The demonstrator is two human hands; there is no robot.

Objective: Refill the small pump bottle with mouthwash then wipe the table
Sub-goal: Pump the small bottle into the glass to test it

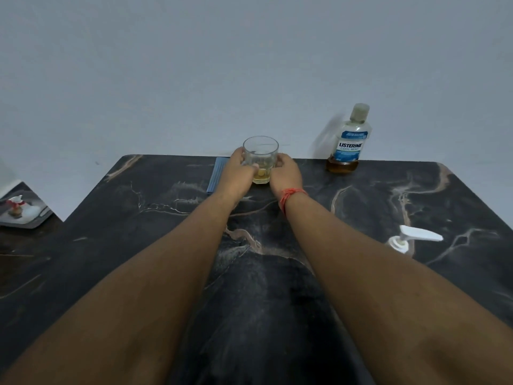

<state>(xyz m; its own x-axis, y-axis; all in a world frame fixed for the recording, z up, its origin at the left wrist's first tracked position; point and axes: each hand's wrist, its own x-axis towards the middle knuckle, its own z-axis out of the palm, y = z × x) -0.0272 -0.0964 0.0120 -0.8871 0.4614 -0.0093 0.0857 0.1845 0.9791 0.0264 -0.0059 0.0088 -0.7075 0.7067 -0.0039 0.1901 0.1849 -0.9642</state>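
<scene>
while both arms stretch toward the frame's centre, the left hand [236, 169] and right hand [286, 170] clasp a clear drinking glass [260, 159] holding a little amber liquid on the dark marble table [111, 245]. the white pump bottle [402, 241] stands at right, the capped mouthwash bottle [350, 140] at upper right, a folded blue cloth [218, 175] behind the left hand.

Hidden and cut-off parts around the grip on the glass

The left hand [236, 173] is covering most of the blue cloth [216, 173] just left of the grip; the right forearm is hiding the pump bottle [399, 243] body; fingers behind the glass [261, 159] are showing only blurred; the small label print on the mouthwash bottle [350, 140] is unreadable; the bench [111, 245] is running off-frame.
</scene>
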